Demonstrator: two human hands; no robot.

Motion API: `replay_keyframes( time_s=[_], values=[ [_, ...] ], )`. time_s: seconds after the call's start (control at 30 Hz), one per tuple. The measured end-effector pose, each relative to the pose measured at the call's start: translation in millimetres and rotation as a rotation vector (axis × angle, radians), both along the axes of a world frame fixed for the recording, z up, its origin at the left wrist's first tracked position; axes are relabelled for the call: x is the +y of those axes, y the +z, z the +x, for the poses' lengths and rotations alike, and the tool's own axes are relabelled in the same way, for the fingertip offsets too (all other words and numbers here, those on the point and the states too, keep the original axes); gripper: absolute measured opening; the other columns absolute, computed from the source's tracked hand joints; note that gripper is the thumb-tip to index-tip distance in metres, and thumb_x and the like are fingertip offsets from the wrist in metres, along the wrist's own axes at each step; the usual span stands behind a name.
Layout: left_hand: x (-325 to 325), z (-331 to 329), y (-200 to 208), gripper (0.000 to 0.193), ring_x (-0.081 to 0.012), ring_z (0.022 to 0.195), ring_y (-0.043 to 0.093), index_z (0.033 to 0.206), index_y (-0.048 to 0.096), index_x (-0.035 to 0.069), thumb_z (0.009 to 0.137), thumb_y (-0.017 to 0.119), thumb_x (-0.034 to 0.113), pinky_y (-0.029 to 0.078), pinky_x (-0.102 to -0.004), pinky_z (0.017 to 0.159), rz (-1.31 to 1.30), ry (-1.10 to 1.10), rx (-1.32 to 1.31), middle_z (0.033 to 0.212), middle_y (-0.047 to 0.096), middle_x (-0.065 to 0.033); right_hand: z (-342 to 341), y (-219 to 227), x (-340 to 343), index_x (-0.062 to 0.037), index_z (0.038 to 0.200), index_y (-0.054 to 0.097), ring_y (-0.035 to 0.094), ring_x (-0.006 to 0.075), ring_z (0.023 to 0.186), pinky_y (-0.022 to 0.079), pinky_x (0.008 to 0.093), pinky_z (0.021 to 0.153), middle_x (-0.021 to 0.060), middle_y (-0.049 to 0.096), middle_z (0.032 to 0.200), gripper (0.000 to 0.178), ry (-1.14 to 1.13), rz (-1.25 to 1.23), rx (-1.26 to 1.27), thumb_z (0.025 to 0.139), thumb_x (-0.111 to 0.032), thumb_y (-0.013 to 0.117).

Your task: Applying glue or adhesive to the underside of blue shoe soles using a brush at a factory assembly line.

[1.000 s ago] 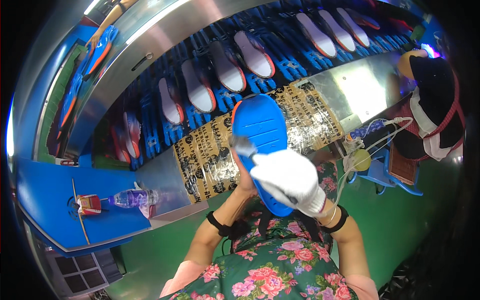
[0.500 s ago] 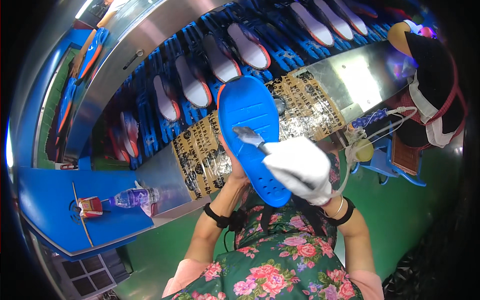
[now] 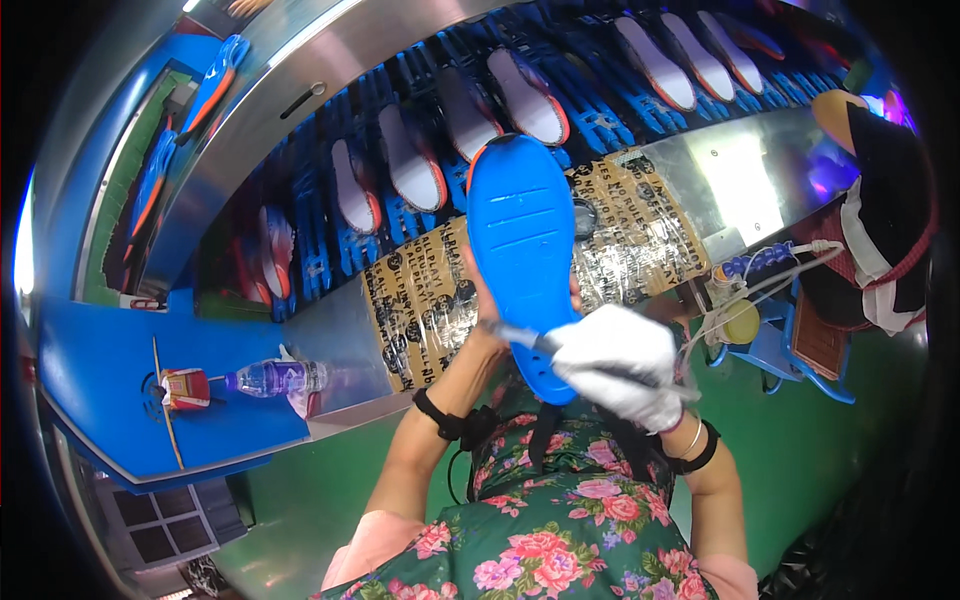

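A blue sole-shaped piece [image 3: 520,220], with raised lines across its front and small holes near its heel, is held upright over the bench edge. Orange and black show along its toe rim. My bare left hand [image 3: 484,300] grips it from behind, mostly hidden, with fingertips showing at both edges. My right hand [image 3: 620,365], in a white glove, is closed round a brush [image 3: 515,336]. The brush head is blurred and lies across the heel part of the piece; I cannot tell whether it touches.
Several white-bottomed shoe uppers [image 3: 410,165] rest on blue racks beyond the taped metal ledge [image 3: 640,225]. On the left, a blue table [image 3: 240,430] bears a bottle [image 3: 275,378] and a red box [image 3: 186,389]. To the right are a hose, a yellow-lidded pot [image 3: 740,322] and a blue-framed stool [image 3: 820,330]. Another person's hand [image 3: 245,7] shows at top left.
The brush has moved from the middle of the blue piece down toward its heel. My left hand still holds the piece. The other person's arm has mostly left the view.
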State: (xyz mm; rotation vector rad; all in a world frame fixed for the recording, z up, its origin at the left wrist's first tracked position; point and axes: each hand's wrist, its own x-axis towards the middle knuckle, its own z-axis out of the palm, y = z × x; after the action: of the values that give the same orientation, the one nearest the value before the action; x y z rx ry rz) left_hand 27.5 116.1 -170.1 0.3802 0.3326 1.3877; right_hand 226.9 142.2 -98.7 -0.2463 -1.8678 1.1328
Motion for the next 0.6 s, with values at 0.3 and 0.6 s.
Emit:
replay_keyframes(
  time_s=[0.3, 0.6],
  values=[
    [14.7, -9.2, 4.0, 0.12, -0.0334, 0.089, 0.07, 0.139, 0.047, -0.002, 0.077, 0.016, 0.097, 0.061, -0.0452, 0.074, 0.011, -0.001, 0.005, 0.108, 0.066, -0.0232, 0.8, -7.9, -3.5, -0.0096, 0.105, 0.076, 0.072, 0.0242, 0.086, 0.057, 0.0343, 0.074, 0.0088, 0.075, 0.102, 0.032, 0.076, 0.156, -0.035, 0.074, -0.004, 0.08],
    [36.1, -25.5, 15.5, 0.118, -0.0368, 0.079, 0.068, 0.141, 0.046, 0.004, 0.074, 0.023, 0.098, 0.057, -0.0509, 0.073, 0.02, -0.07, -0.021, 0.101, 0.066, -0.0222, 0.5, -14.0, -10.1, -0.0072, 0.101, 0.076, 0.071, 0.0261, 0.084, 0.056, 0.0353, 0.074, 0.0108, 0.074, 0.101, 0.027, 0.02, 0.155, -0.05, 0.075, -0.003, 0.08]
  ],
)
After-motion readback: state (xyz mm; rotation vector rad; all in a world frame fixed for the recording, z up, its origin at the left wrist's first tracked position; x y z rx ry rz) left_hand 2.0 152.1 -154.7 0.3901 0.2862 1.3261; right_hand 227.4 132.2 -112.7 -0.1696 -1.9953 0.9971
